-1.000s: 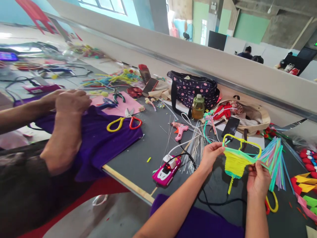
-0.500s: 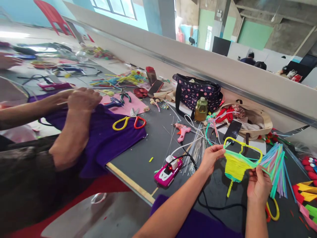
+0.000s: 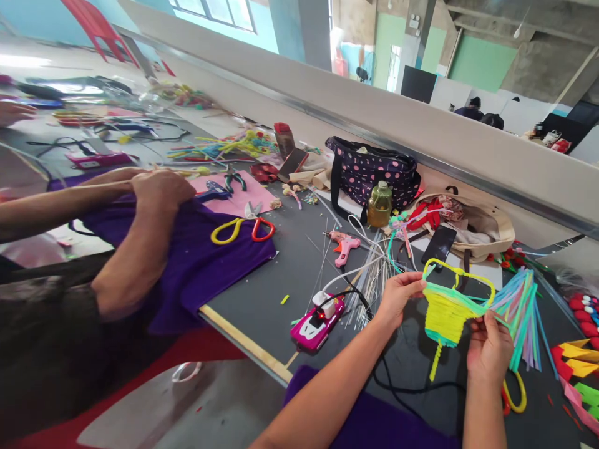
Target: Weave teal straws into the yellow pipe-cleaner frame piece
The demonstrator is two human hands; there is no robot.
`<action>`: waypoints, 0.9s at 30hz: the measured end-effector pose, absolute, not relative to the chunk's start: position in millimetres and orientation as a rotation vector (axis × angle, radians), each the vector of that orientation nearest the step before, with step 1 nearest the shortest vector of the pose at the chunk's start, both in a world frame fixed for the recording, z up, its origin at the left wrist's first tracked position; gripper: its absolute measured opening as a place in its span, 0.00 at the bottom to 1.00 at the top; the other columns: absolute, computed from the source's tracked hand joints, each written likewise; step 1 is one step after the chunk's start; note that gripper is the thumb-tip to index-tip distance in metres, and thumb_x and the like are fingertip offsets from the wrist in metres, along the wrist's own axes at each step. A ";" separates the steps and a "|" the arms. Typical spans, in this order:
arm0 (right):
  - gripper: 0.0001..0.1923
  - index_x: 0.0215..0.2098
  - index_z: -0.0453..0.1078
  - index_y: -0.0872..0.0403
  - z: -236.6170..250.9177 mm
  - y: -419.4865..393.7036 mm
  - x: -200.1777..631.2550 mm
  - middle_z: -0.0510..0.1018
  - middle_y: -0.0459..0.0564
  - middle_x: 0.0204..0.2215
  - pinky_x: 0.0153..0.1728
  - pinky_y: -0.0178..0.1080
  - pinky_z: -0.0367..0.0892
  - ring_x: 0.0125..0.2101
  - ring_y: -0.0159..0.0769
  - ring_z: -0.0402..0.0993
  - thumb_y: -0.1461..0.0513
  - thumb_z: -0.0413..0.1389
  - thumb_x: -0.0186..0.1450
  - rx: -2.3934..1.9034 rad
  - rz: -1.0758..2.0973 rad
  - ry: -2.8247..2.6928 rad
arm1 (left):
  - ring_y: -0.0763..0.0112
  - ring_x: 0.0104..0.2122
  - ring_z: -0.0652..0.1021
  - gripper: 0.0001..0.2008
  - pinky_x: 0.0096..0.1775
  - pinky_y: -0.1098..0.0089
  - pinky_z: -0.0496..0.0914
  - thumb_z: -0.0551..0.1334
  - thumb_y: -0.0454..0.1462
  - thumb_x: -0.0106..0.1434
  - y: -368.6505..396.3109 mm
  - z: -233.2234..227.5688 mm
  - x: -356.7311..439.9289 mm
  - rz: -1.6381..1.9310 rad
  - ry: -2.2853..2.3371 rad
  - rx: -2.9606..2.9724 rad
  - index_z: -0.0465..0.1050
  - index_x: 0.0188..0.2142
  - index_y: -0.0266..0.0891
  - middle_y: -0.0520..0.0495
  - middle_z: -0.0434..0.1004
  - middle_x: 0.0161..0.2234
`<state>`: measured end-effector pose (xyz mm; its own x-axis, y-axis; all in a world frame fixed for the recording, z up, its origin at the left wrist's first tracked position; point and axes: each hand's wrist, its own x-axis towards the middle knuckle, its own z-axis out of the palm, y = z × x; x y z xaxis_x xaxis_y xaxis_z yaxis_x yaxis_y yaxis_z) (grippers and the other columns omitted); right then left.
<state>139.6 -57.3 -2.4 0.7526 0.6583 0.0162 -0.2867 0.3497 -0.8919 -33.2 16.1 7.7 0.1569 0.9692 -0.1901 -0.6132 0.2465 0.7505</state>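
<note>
On the cluttered dark bench (image 3: 281, 274), just right of the pink glue gun (image 3: 344, 244), the left hand (image 3: 397, 296) and right hand (image 3: 489, 349) pinch a half-woven yellow pipe-cleaner piece (image 3: 447, 312), its upper loop apparently still unfilled, fingers clenched on its edges.

text: none legible | labels: none | numbers: none | signs: none

A single head-worn camera looks forward and down, close over the cluttered table (image 3: 281, 274), tilted.
</note>
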 end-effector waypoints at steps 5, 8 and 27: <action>0.14 0.27 0.70 0.56 0.6 -56.3 139.2 0.72 0.39 0.19 0.19 0.30 0.64 0.19 0.25 0.67 0.58 0.68 0.50 -1.023 0.664 -0.394 | 0.73 0.25 0.78 0.16 0.28 0.75 0.72 0.75 0.34 0.41 18.0 6.5 -34.4 1.189 0.718 0.543 0.79 0.32 0.31 0.44 0.80 0.29; 0.15 0.27 0.69 0.56 1.3 -54.7 139.5 0.72 0.39 0.19 0.19 0.30 0.63 0.19 0.25 0.67 0.58 0.68 0.49 -1.011 0.677 -0.385 | 0.74 0.24 0.78 0.16 0.28 0.76 0.73 0.75 0.32 0.41 18.4 7.1 -34.7 1.157 0.697 0.504 0.78 0.32 0.32 0.45 0.80 0.29; 0.17 0.27 0.68 0.54 -3.0 -57.8 145.0 0.71 0.36 0.20 0.17 0.26 0.60 0.17 0.20 0.63 0.60 0.70 0.45 -0.851 1.048 -0.198 | 0.75 0.25 0.79 0.11 0.28 0.78 0.75 0.72 0.29 0.45 18.5 9.5 -33.6 1.047 0.636 0.485 0.77 0.31 0.32 0.47 0.80 0.28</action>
<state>145.0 -57.8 -3.0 0.5145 0.8235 -0.2389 -0.6800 0.2221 -0.6988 -33.6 18.5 9.5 0.3521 0.9025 -0.2480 -0.6362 0.4251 0.6439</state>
